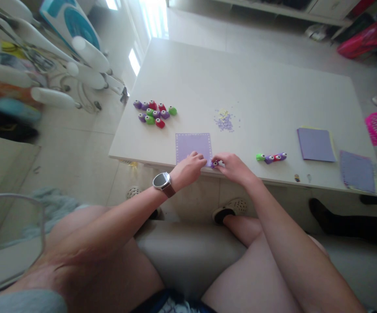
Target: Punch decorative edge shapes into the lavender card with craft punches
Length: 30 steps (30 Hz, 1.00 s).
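While the right hand (233,166) pinches a punch (215,164), the left hand (190,168), hold unclear, partly obscures the near edge of a sheet (193,145) perforated along three.

On the bench (273,100), a sheet (193,145) lies by the near edge, a punch cluster (156,114) behind it leftward, paper bits (225,123) behind it rightward; farther right, a punch row (276,158), then two paper stacks (316,145).
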Tool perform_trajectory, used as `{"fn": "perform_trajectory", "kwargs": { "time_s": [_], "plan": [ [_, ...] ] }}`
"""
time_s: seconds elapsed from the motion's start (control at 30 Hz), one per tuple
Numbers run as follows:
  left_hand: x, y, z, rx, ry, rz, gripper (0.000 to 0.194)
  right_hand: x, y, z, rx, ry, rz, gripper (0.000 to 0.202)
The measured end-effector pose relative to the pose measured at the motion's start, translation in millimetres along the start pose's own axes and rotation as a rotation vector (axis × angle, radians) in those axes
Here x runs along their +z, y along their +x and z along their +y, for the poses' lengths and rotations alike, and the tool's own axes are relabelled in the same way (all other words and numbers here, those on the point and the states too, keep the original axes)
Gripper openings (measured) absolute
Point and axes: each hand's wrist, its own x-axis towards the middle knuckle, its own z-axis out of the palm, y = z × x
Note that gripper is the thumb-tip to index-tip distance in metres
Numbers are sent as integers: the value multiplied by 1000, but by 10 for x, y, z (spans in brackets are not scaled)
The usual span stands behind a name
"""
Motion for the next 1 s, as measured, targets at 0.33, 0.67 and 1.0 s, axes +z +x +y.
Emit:
{"fn": "perform_trajectory", "kwargs": {
  "time_s": [0.33, 0.67, 1.0],
  "plan": [
    [0, 2, 9, -4, 19, 0, 27, -16, -7, 12, 0, -15, -7, 21],
    [18, 3, -15, 22, 22, 9, 27, -15, -2, -39, -1, -6, -6, 21],
    [6, 7, -4, 6, 10, -3, 25, 38, 11, -54, 5, 32, 19, 21]
  ]
}}
